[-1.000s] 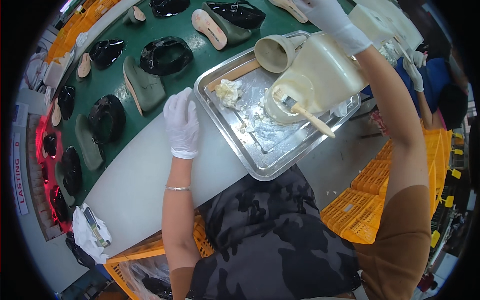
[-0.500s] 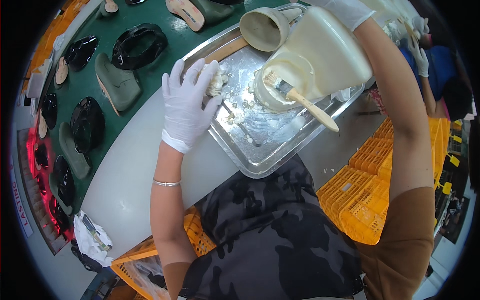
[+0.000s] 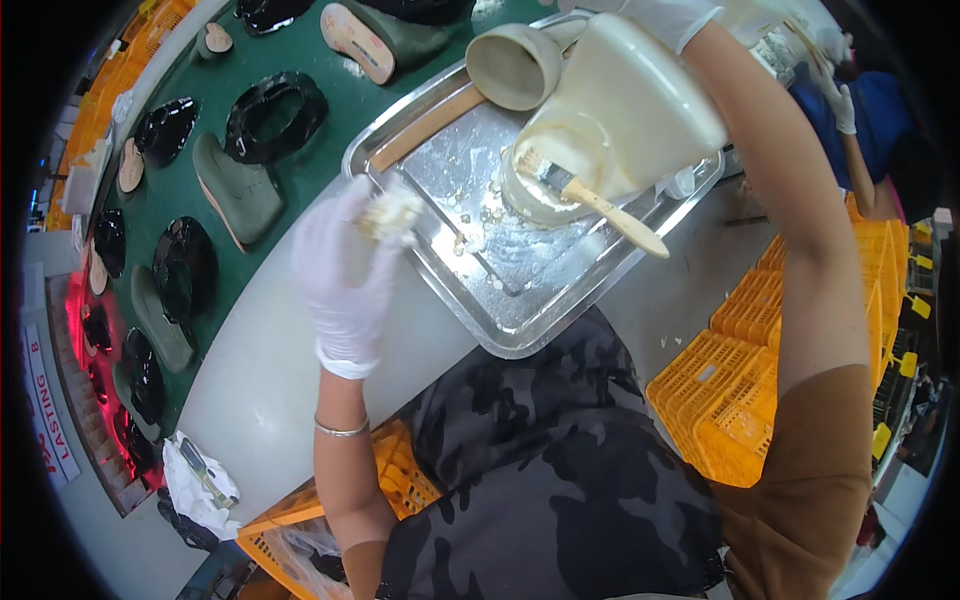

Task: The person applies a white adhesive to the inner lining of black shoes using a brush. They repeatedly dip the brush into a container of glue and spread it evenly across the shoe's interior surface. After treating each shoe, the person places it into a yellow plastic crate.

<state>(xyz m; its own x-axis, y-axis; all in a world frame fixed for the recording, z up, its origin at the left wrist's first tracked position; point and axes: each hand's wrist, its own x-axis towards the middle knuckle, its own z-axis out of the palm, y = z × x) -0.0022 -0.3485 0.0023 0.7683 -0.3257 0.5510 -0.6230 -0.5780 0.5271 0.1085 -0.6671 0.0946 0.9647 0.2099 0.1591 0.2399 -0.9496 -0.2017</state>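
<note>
My left hand (image 3: 345, 275), in a white glove, is lifted at the near left edge of the metal tray (image 3: 500, 330) and pinches a whitish crumpled lump (image 3: 392, 212) in its fingertips. My right hand (image 3: 668, 14), also gloved, grips the top of a tilted cream plastic jug (image 3: 640, 105) whose mouth points down at the tray. A brush (image 3: 590, 200) with a wooden handle sticks out of the jug's mouth. White crumbs and smears lie on the tray floor. A beige funnel-shaped cup (image 3: 515, 65) lies at the tray's far side.
A green belt (image 3: 290, 140) carries black shoe uppers (image 3: 275, 115) and olive lasts (image 3: 240, 190). Yellow crates (image 3: 750, 380) stand at right and below left. Another person's gloved hand (image 3: 838, 90) works at far right. A white rag (image 3: 195, 485) lies on the white counter edge.
My left hand reached onto the tray, closed on the whitish lump and lifted it off toward the tray's left edge. The jug stays tilted in my right hand.
</note>
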